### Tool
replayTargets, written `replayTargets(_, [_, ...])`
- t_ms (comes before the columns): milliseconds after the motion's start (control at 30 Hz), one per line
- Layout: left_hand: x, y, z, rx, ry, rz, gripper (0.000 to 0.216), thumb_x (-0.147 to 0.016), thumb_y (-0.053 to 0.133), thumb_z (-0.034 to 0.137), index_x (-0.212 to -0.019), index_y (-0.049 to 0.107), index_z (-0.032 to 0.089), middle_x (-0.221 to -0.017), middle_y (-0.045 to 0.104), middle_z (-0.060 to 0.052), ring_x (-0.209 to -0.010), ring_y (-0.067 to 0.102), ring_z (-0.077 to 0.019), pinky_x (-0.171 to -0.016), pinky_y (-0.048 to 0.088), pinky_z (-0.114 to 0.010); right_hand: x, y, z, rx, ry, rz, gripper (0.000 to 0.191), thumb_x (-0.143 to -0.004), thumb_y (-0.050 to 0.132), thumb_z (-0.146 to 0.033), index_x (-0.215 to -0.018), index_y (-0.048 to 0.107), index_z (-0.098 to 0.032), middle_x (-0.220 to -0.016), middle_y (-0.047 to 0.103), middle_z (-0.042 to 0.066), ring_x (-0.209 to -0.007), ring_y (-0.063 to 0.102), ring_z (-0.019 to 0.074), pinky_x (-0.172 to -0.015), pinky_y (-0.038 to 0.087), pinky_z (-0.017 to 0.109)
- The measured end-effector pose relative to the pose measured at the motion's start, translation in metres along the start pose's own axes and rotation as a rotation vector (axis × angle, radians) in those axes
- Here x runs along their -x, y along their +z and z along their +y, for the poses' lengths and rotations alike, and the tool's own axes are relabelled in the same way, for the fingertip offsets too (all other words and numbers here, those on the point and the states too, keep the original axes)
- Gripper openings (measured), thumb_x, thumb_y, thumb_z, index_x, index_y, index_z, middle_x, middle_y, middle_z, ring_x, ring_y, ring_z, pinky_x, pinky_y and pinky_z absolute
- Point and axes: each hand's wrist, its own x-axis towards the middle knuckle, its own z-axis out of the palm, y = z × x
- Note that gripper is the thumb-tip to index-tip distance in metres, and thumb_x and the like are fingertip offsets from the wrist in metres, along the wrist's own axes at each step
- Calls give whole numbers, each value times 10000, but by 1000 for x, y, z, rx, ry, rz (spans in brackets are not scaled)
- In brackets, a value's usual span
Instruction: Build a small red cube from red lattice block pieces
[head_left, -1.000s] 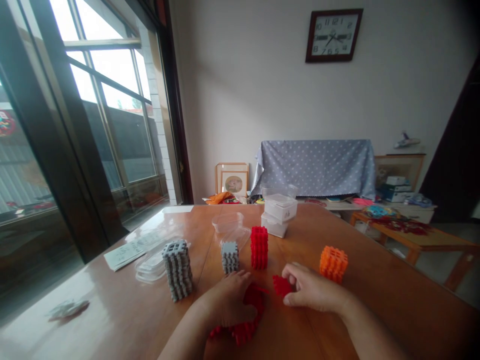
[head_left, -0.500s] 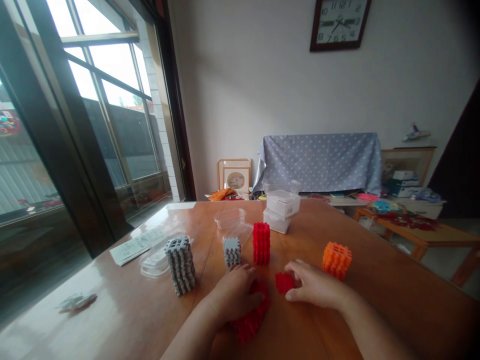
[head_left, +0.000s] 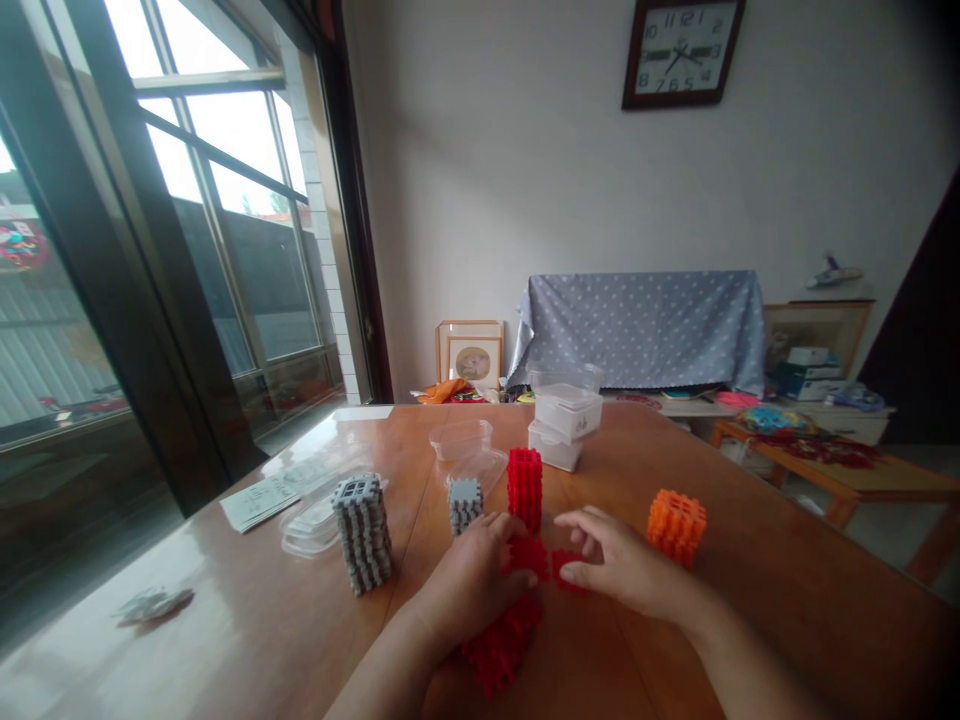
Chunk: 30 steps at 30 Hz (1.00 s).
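Altogether two grey stacks [head_left: 363, 533], one red tower [head_left: 524, 487], one orange block [head_left: 676, 525]

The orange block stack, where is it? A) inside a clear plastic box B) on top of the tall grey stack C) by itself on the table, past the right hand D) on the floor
C: the orange block stack stands alone on the wooden table, just beyond the right hand.

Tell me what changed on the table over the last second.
The left hand lifted a red piece off the red pile toward the small red piece in the right hand. The grey, red and orange stacks stayed put.
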Motion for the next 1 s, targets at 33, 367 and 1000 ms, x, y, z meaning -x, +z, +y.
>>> replayTargets(33, [0, 1, 0, 35, 0, 14, 348, -777, 759, 260, -1100, 634, 233, -1159, 668, -52, -1087, 595, -248, -943, 438, -319, 1, 1, -5, -54, -36, -13, 577, -806, 769, -395, -1337, 603, -241, -1170, 633, 63, -961, 615, 202, -828, 516, 316])
replayTargets(367, [2, 4, 6, 174, 64, 56, 480, -796, 773, 281, -1237, 590, 229, -1243, 637, -88, -1121, 584, -257, -999, 445, -358, 6, 6, -35, -235, -103, -10, 459, -824, 737, -308, -1264, 645, -219, -1099, 728, 51, -981, 658, 230, -918, 527, 367])
replayTargets(1000, [-12, 30, -10, 844, -189, 116, 367, -773, 744, 309, -1044, 524, 196, -890, 619, -12, -743, 583, -126, -686, 439, -241, 3, 7, -19, -62, -138, 66, 511, -799, 755, -328, -1290, 633, -255, -1134, 664, 58, -998, 622, 219, -884, 521, 326])
